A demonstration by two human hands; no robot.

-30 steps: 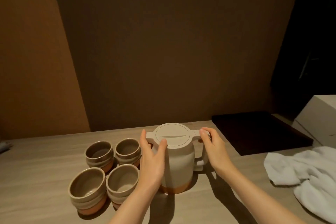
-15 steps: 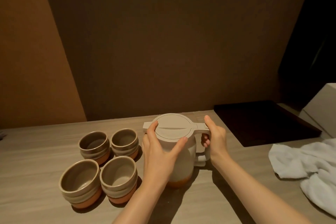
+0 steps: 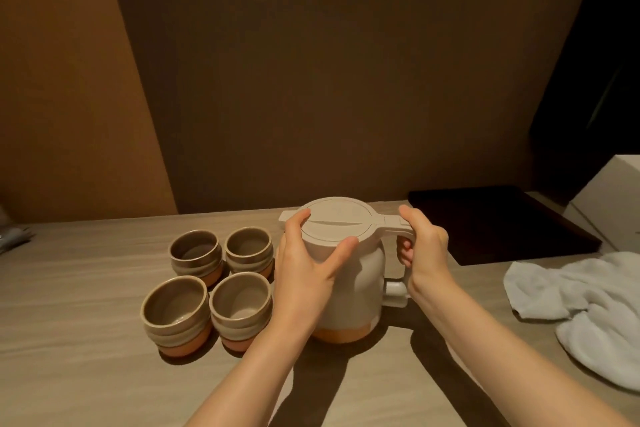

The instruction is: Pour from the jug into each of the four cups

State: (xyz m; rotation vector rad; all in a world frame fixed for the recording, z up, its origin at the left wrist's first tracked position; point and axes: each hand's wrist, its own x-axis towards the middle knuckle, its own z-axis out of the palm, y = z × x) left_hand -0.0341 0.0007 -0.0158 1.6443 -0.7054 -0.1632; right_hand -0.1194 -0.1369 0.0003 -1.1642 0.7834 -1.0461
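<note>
The jug (image 3: 349, 274) stands upright on the table (image 3: 86, 357), four cups (image 3: 207, 284) clustered just left of it. The right hand (image 3: 424, 250) grips its handle; the left hand (image 3: 304, 270) cups its lidded top, apparently pressing.

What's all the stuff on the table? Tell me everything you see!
cups: four, grey-brown with orange bases, grouped two by two left of the jug
jug: one, cream with an orange base, lid on, table centre
table: one, light wood
tray: one, dark, flat, far right
towel: one, white, crumpled, right edge
box: one, white, far right, partly out of view
left hand: one, fingers on the jug's lid and side
right hand: one, wrapped around the jug's handle
</note>
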